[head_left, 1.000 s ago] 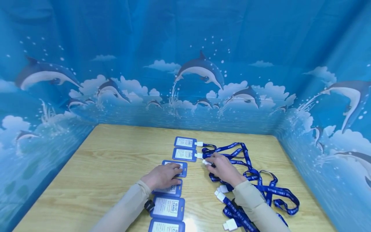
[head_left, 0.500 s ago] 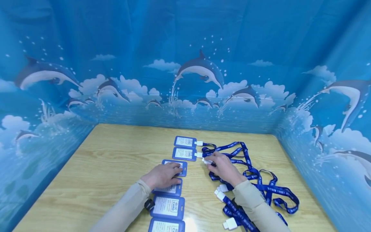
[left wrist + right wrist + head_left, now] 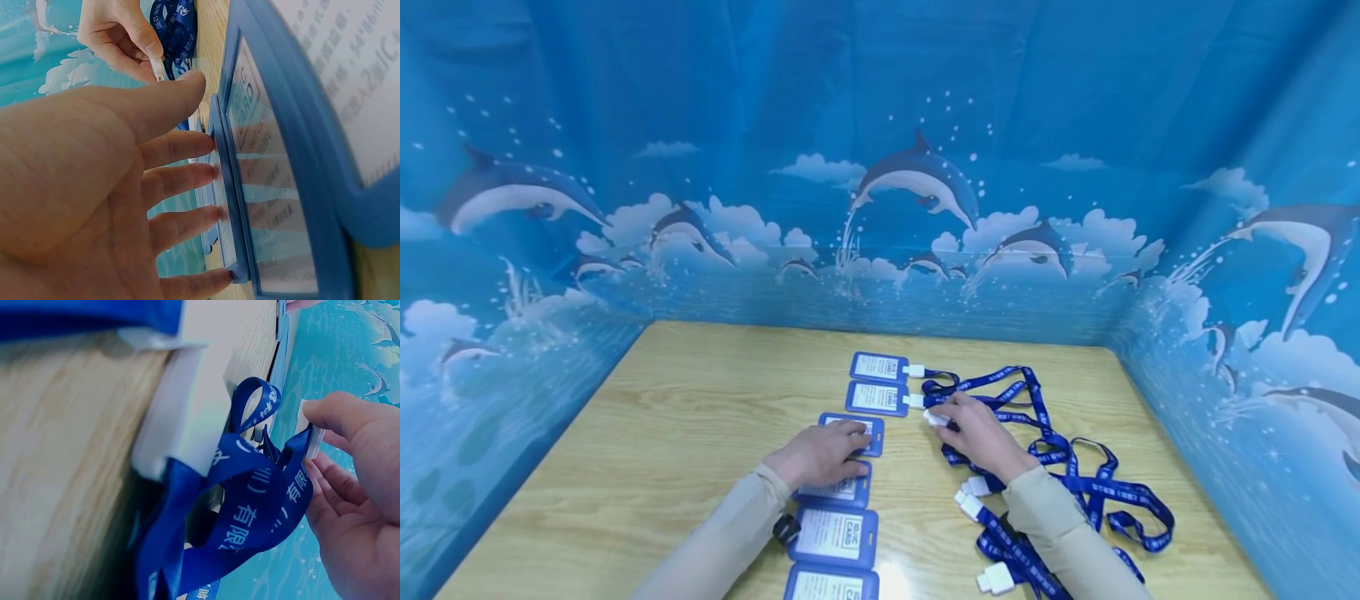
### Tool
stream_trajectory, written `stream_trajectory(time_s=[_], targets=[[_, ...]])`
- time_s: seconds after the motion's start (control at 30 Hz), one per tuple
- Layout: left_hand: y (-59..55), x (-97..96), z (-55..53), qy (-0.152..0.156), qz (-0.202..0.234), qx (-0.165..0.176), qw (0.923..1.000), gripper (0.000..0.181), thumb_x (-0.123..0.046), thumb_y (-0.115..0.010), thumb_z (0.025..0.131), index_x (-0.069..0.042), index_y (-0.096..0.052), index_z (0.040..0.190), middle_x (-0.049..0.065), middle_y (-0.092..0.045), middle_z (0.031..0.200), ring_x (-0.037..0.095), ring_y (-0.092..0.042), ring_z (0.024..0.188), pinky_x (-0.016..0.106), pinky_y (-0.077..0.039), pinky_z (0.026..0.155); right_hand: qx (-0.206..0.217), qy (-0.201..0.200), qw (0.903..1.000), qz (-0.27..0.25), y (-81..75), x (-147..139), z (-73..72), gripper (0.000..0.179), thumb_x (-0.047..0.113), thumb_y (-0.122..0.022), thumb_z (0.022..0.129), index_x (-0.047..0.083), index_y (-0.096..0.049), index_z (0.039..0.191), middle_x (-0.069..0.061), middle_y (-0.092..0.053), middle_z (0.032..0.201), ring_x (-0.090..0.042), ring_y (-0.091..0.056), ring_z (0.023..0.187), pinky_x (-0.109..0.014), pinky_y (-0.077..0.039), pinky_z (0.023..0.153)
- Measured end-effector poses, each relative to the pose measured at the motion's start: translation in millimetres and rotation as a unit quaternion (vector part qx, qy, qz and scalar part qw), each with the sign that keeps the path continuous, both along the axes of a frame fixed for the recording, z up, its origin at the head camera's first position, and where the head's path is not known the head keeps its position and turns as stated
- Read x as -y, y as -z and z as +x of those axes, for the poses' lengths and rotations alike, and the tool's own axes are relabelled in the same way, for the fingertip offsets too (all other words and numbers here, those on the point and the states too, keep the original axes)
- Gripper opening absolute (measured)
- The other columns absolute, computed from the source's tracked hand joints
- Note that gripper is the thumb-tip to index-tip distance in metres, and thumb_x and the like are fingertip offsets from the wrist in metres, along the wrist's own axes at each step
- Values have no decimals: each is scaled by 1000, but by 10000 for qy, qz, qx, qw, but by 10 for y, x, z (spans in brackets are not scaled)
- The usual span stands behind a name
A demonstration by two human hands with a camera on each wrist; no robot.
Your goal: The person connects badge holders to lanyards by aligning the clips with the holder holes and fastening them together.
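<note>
My left hand [image 3: 820, 457] lies over a blue card holder [image 3: 877, 433] in the column. In the left wrist view its fingers are spread and fairly straight, with fingertips touching that holder near its edge. Part of a second card holder [image 3: 842, 492] is hidden beneath the hand. On the other side, my right hand [image 3: 983, 433] pinches the white plastic clip [image 3: 317, 445] of a blue lanyard [image 3: 294, 487] between thumb and fingers. The clip is right of the touched holder and apart from it. Printed white characters run along the strap, which hangs in a loop from the clip.
Two card holders [image 3: 880, 367] at the back are joined to lanyards by white clips [image 3: 915, 401]. More holders [image 3: 833, 536] lie nearer. Tangled lanyards [image 3: 1097, 492] with loose clips [image 3: 996, 579] spread over the wooden table's [image 3: 700, 367] right side. A dolphin-print curtain [image 3: 880, 283] encloses it.
</note>
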State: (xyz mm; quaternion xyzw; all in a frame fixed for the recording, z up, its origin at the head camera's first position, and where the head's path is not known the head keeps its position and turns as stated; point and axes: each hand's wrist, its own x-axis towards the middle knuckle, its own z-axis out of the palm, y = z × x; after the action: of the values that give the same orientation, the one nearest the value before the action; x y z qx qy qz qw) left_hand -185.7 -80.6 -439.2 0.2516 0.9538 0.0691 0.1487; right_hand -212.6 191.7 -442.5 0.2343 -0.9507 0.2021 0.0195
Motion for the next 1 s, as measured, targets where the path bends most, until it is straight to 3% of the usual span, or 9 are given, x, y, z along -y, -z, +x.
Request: stream_trajectory(time_s=[0.33,0.67,1.0], targets=[[1,15,-8,33,75,-4,10000,66,-50,-59,98,-17,-44,153,4,-43,159,25,-39,148,48,-37,120,59,55,9998,171,19,1,-22,34,16,-75,93,6,-70,125,0,-64,101,-5,-54,78,-22,-50,63],[44,26,2,96,16,-45,9999,64,-52,-59,98,-16,-48,150,5,-40,161,25,-36,149,49,-35,121,207,182,9994,216,45,55,-19,35,13,-76,91,6,-69,125,-3,-66,109,-14,-63,94,-32,-59,80],[21,5,14,86,-115,24,9999,63,-52,-58,98,-19,-47,151,1,-37,163,24,-32,151,49,-32,122,334,146,9991,199,37,118,-11,35,9,-74,91,4,-69,125,-7,-66,115,-20,-65,102,-37,-60,87]])
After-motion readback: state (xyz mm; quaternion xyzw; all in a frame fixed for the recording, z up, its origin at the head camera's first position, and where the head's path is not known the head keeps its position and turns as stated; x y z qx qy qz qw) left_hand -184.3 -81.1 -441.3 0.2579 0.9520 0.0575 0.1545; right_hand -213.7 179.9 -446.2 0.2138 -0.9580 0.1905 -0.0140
